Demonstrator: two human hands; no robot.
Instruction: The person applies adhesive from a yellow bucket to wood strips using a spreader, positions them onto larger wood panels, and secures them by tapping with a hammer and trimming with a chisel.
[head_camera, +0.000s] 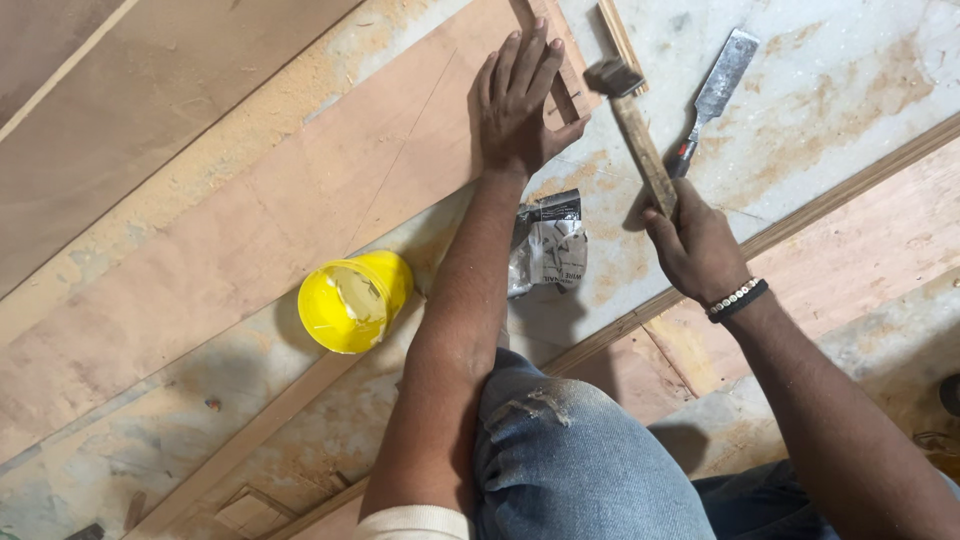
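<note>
My left hand (520, 105) lies flat, fingers spread, on a long plywood sheet (260, 230) near its far corner, beside a small wooden strip (570, 85). My right hand (697, 245) grips the wooden handle of a hammer (630, 115), whose dark head hovers just right of the left hand's fingers, over the strip's end. I kneel on the floor; my knee in blue jeans (570, 455) is at the bottom.
A chisel (712, 100) with a red-and-black handle lies on the stone floor right of the hammer. A yellow plastic tub (355, 300) lies tipped by my left forearm. A crumpled black-and-silver packet (548, 245) sits between my arms. More plywood boards (850, 250) lie around.
</note>
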